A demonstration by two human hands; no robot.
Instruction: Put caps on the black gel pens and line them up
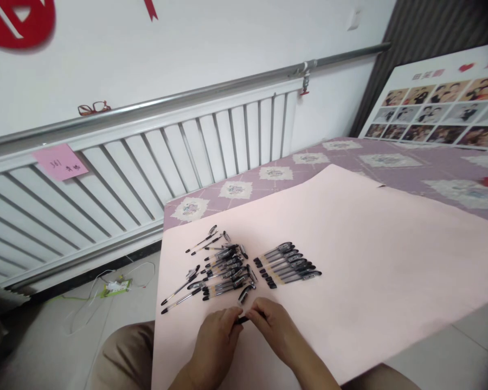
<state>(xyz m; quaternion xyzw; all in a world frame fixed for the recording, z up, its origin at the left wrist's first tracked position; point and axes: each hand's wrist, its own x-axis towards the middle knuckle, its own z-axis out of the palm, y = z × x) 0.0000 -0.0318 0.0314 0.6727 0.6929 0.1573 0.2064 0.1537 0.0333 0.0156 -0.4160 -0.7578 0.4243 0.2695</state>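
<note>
My left hand (218,337) and my right hand (273,329) meet near the front edge of a pale pink sheet (382,260). Both are closed in a pinch on one black pen (244,319) held between their fingertips. Just beyond them lies a loose heap of several black pens (223,268), with a few stray pens (181,290) at its left. To the right of the heap, several capped pens (287,264) lie side by side in a neat row.
The pink sheet covers a bed with a purple patterned cover (309,162). A white radiator (146,168) runs along the wall at left, with a pink note (60,161) stuck on it. A photo board (439,108) leans at back right. Cables (114,286) lie on the floor.
</note>
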